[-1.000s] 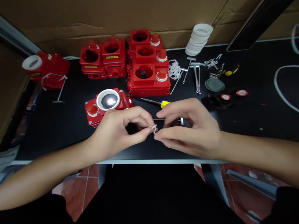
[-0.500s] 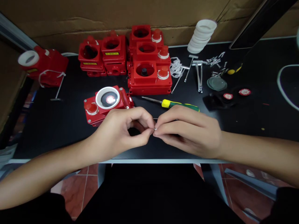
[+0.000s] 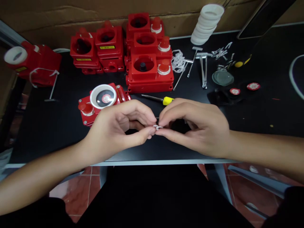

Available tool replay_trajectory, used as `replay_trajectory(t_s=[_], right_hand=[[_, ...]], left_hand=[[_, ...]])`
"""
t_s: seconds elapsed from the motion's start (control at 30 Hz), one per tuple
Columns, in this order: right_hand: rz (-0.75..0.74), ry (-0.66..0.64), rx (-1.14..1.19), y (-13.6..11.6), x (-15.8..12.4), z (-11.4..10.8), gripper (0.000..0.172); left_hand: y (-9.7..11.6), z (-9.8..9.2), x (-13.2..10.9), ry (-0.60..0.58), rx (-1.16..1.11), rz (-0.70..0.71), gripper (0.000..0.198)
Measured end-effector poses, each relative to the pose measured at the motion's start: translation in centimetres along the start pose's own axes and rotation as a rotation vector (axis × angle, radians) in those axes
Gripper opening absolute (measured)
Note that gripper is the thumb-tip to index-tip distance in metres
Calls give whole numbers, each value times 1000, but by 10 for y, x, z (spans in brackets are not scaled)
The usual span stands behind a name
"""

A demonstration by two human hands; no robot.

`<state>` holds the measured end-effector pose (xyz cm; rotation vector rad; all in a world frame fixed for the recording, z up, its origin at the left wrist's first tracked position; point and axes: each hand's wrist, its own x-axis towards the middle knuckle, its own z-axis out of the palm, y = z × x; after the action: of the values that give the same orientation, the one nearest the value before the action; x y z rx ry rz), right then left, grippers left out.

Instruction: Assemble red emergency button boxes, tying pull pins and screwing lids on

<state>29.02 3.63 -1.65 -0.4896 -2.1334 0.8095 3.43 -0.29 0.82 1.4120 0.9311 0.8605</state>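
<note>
At ten o'clock from a small white piece point(image 3: 157, 127) lies a red box point(image 3: 103, 97), at nine the left hand point(image 3: 112, 128) pinches that piece between thumb and fingers, at twelve a screwdriver point(image 3: 167, 101) lies, and at three the right hand point(image 3: 204, 125) narrowly pinches the same piece.

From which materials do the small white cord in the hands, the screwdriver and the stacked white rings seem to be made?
White cord: perhaps matte textile fibre; it curls softly, but is too small to be sure.
Screwdriver shaft: probably metal, grey with dull sheen; yellow handle: likely plastic, evenly coloured.
White rings: likely smooth plastic, uniformly white.
</note>
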Motion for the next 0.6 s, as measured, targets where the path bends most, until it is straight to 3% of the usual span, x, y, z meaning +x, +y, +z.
replay_trajectory(t_s=[0.43, 0.6], right_hand=[[209, -47, 268, 4, -2, -1, 5], [173, -85, 199, 4, -1, -3, 10]], left_hand=[[-1, 2, -2, 20, 126, 134, 23], [-1, 1, -2, 25, 94, 112, 21]])
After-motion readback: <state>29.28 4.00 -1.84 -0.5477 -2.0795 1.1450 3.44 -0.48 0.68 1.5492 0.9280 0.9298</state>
